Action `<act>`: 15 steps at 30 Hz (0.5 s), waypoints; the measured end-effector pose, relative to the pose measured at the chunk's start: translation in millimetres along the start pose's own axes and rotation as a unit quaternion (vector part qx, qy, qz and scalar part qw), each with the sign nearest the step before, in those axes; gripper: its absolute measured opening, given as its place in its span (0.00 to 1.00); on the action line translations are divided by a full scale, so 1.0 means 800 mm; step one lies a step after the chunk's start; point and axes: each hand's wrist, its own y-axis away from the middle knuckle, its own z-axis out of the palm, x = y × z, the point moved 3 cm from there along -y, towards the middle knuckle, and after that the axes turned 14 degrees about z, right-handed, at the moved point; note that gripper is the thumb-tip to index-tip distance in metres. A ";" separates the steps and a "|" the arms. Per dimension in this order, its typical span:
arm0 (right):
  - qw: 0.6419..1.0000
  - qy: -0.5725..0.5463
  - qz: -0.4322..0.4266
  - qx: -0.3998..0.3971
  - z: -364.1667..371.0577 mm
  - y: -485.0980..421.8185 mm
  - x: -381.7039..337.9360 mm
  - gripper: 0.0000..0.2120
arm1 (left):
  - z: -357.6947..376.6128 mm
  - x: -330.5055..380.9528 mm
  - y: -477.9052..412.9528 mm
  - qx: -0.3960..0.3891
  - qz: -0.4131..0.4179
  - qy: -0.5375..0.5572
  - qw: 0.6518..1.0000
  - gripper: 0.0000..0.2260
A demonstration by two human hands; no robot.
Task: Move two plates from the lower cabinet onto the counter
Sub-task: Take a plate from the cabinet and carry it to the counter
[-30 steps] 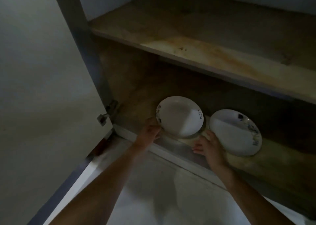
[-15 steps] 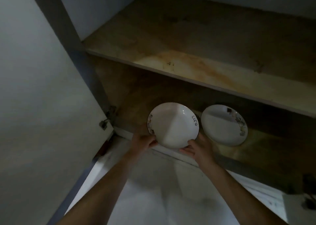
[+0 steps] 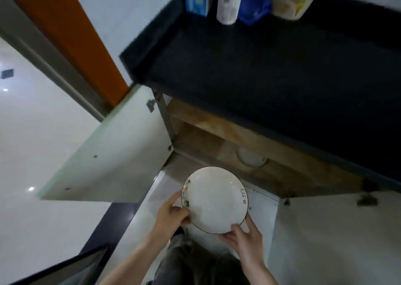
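Note:
A white plate with a thin dark rim and the word "Life" written on it is held in the air in front of the open lower cabinet. My left hand grips its left edge and my right hand grips its lower right edge. A second white plate lies inside the cabinet on the bottom wooden shelf, partly hidden under the upper shelf. The black counter runs above the cabinet.
The white cabinet door stands open to the left, another door to the right. Several bottles and a carton stand at the back of the counter. An orange door frame rises on the left; white floor tiles lie below.
Both hands lifted the "Life" plate out of the cabinet and toward me. The view pulled back and up, so the counter top and the open doors now show.

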 end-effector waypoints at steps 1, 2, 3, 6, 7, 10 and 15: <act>1.000 0.005 -0.004 -0.003 -0.005 0.046 -0.007 0.27 | -0.001 0.032 0.040 0.000 0.003 -0.006 1.000 0.22; 1.000 0.007 -0.011 -0.010 -0.009 0.093 -0.016 0.26 | -0.001 0.063 0.077 0.002 0.006 -0.006 1.000 0.22; 1.000 0.002 -0.017 -0.018 -0.013 0.136 -0.025 0.25 | -0.003 0.092 0.110 0.005 0.013 -0.002 1.000 0.23; 0.997 -0.019 -0.058 -0.052 -0.024 0.242 -0.061 0.26 | -0.002 0.169 0.182 -0.004 0.057 0.010 0.998 0.23; 0.995 -0.020 -0.079 -0.066 -0.025 0.270 -0.076 0.26 | -0.001 0.193 0.197 -0.015 0.081 0.004 0.997 0.23; 0.984 -0.020 -0.157 -0.076 -0.028 0.333 -0.112 0.26 | 0.005 0.259 0.227 -0.047 0.153 -0.034 0.987 0.26; 0.961 -0.073 -0.261 -0.050 -0.039 0.405 -0.153 0.25 | 0.040 0.348 0.248 -0.119 0.264 -0.080 0.954 0.27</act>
